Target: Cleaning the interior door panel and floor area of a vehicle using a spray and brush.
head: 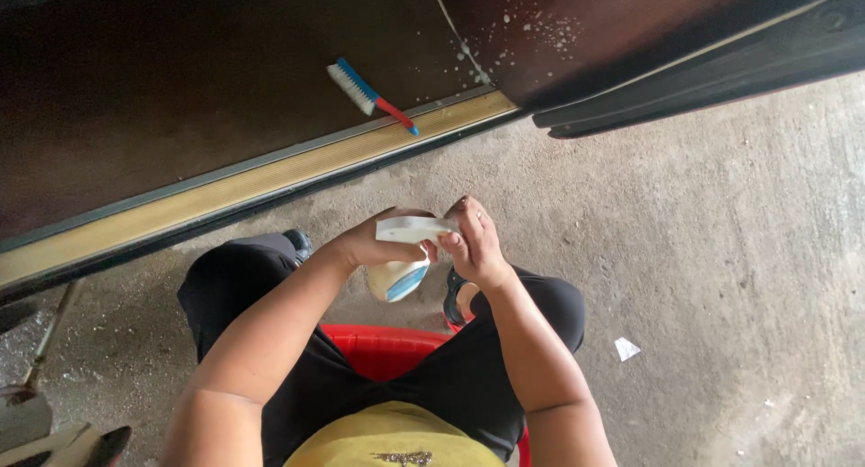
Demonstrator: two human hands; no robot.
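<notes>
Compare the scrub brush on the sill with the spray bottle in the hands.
The brush lies flat and untouched on the sill; the spray bottle is held by both the left hand and the right hand. The brush is slim with a red-tipped handle; the bottle is rounded. Both show white and blue.

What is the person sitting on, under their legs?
A red seat shows between the thighs, with a sliver of its rim at the lower right. Its legs and overall shape are covered by the black trousers and yellow shirt.
</notes>
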